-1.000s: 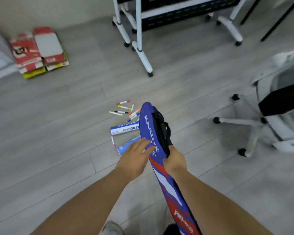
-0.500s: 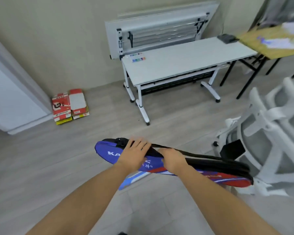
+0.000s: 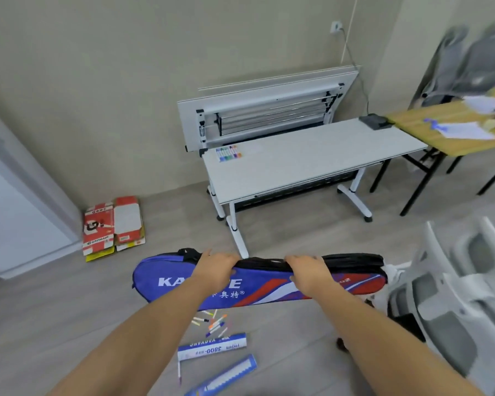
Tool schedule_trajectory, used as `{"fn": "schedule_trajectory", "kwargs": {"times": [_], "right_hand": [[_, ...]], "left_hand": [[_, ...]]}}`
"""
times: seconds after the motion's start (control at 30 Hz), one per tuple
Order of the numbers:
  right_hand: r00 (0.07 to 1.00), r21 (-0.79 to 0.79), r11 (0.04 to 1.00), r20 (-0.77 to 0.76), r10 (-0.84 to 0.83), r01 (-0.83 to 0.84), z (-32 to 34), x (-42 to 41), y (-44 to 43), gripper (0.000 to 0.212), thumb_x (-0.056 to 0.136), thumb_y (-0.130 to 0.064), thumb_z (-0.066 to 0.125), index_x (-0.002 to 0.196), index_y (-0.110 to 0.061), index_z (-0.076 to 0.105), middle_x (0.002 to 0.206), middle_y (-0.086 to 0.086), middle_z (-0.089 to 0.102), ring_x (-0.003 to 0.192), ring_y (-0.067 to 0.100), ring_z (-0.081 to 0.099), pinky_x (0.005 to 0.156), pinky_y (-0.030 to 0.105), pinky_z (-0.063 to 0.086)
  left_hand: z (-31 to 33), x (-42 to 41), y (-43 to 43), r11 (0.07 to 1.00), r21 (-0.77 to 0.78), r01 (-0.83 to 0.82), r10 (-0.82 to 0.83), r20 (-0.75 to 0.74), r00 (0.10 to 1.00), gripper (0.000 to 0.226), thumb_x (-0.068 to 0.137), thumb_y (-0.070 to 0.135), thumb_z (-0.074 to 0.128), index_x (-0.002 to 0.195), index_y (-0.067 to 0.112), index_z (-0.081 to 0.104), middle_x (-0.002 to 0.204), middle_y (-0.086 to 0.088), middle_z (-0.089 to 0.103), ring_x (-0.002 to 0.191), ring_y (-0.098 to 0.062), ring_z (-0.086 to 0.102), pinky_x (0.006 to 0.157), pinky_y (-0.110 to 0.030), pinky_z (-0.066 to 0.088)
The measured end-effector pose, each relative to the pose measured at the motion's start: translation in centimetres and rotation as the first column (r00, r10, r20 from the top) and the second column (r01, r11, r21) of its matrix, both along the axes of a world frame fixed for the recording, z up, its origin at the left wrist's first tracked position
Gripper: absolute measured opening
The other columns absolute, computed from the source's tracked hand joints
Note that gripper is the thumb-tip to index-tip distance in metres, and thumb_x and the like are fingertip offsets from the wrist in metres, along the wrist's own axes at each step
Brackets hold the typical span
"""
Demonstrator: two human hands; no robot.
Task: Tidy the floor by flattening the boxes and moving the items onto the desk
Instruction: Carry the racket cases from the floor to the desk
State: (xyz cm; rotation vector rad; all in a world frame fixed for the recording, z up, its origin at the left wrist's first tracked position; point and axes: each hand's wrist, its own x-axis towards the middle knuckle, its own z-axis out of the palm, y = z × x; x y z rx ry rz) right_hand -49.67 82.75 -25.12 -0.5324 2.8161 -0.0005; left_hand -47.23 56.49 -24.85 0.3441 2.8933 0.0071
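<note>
A long blue, red and white racket bag (image 3: 272, 284) hangs level in the air in front of me. My left hand (image 3: 216, 265) grips its top edge near the wide end, and my right hand (image 3: 307, 271) grips it near the middle. On the floor below lie several loose markers (image 3: 213, 322) and two blue-and-white tubes (image 3: 212, 350). The white desk (image 3: 306, 158) stands ahead with a set of markers (image 3: 228, 153) at its left corner. Flattened red boxes (image 3: 113, 227) lie on the floor by the wall.
A folded white table (image 3: 266, 110) leans behind the desk. A wooden table (image 3: 452, 128) with papers stands at the right. A white office chair (image 3: 455, 295) is close on my right. A white door (image 3: 17, 207) is at the left.
The bag went from hanging upright over the floor items to held level and lifted. My view rose to the desk. My right hand slid further along the bag's top edge.
</note>
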Motion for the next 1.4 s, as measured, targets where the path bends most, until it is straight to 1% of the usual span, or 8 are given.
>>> {"fn": "schedule_trajectory", "kwargs": {"times": [0.3, 0.47, 0.63, 0.73, 0.87, 1.07, 1.23, 1.4], "right_hand": [[0.997, 0.0, 0.998, -0.016, -0.07, 0.07, 1.3, -16.1, 4.4, 0.032, 0.095, -0.022, 0.053, 0.126, -0.023, 0.049, 0.121, 0.001, 0.06, 0.11, 0.026, 0.056, 0.095, 0.04, 0.039], [0.999, -0.023, 0.999, 0.015, -0.033, 0.033, -0.4, -26.9, 8.4, 0.032, 0.096, -0.028, 0.053, 0.127, -0.022, 0.05, 0.123, 0.002, 0.057, 0.112, 0.026, 0.055, 0.093, 0.039, 0.04], [0.999, -0.009, 1.0, 0.025, 0.028, -0.027, -0.4, -37.3, 12.0, 0.035, 0.096, -0.022, 0.05, 0.131, -0.024, 0.048, 0.127, 0.002, 0.056, 0.116, 0.026, 0.054, 0.095, 0.04, 0.039], [0.998, -0.035, 0.997, 0.007, 0.065, -0.064, 0.0, -43.2, 13.5, 0.036, 0.095, -0.022, 0.051, 0.131, -0.025, 0.05, 0.128, 0.001, 0.056, 0.116, 0.026, 0.054, 0.095, 0.039, 0.04], [0.994, -0.035, 0.993, -0.012, 0.109, -0.11, 0.5, -48.9, 14.9, 0.035, 0.094, -0.021, 0.05, 0.129, -0.024, 0.051, 0.124, 0.002, 0.057, 0.116, 0.025, 0.054, 0.093, 0.039, 0.041], [0.99, -0.039, 0.99, -0.057, 0.13, -0.132, 1.2, -56.1, 16.8, 0.034, 0.094, -0.017, 0.047, 0.128, -0.022, 0.049, 0.118, 0.003, 0.057, 0.11, 0.026, 0.055, 0.093, 0.04, 0.038], [0.993, -0.04, 0.994, -0.06, 0.102, -0.104, 1.5, -62.5, 17.5, 0.035, 0.093, -0.013, 0.048, 0.126, -0.022, 0.05, 0.116, 0.002, 0.057, 0.108, 0.025, 0.055, 0.096, 0.04, 0.035], [0.995, 0.007, 0.996, -0.047, 0.088, -0.088, 1.0, -69.8, 17.7, 0.033, 0.092, -0.012, 0.048, 0.123, -0.022, 0.051, 0.115, 0.001, 0.057, 0.108, 0.024, 0.055, 0.097, 0.04, 0.035]], "left_hand": [[1.3, -17.0, 3.9, 0.998, 0.01, 0.068, -0.067, -0.055, 0.996, 0.022, 0.101, 0.019, 0.049, 0.121, 0.022, 0.056, 0.11, 0.002, 0.065, 0.11, -0.022, 0.058, 0.119, -0.044, 0.016], [0.4, -27.0, 7.5, 0.997, -0.038, 0.064, -0.066, -0.05, 0.997, 0.009, 0.097, 0.015, 0.054, 0.097, 0.023, 0.05, 0.089, 0.004, 0.056, 0.095, -0.023, 0.06, 0.12, -0.048, 0.019], [0.9, -35.1, 11.1, 0.997, -0.075, 0.012, -0.014, -0.026, 1.0, 0.029, 0.101, 0.016, 0.049, 0.129, 0.021, 0.052, 0.111, -0.001, 0.062, 0.11, -0.023, 0.056, 0.123, -0.048, 0.01], [1.7, -39.8, 12.7, 0.995, -0.102, -0.025, 0.018, -0.067, 0.998, 0.027, 0.101, 0.018, 0.047, 0.128, 0.02, 0.052, 0.107, -0.002, 0.062, 0.109, -0.025, 0.057, 0.122, -0.049, 0.012], [2.4, -44.3, 14.3, 0.991, -0.112, -0.077, 0.074, -0.033, 0.997, 0.035, 0.101, 0.02, 0.047, 0.136, 0.023, 0.048, 0.112, 0.0, 0.062, 0.112, -0.023, 0.056, 0.123, -0.047, 0.011], [3.8, -51.3, 16.3, 0.985, -0.125, -0.123, 0.12, -0.03, 0.992, 0.033, 0.102, 0.022, 0.046, 0.135, 0.025, 0.048, 0.114, 0.0, 0.062, 0.114, -0.023, 0.055, 0.122, -0.046, 0.014], [4.0, -57.8, 17.0, 0.987, -0.08, -0.137, 0.135, -0.027, 0.99, 0.028, 0.102, 0.026, 0.045, 0.13, 0.024, 0.05, 0.115, -0.001, 0.062, 0.115, -0.023, 0.055, 0.119, -0.042, 0.02], [2.0, -65.8, 16.9, 0.99, -0.036, -0.139, 0.139, -0.011, 0.99, 0.026, 0.103, 0.027, 0.046, 0.128, 0.024, 0.05, 0.112, 0.0, 0.062, 0.113, -0.024, 0.055, 0.12, -0.045, 0.017]]}}
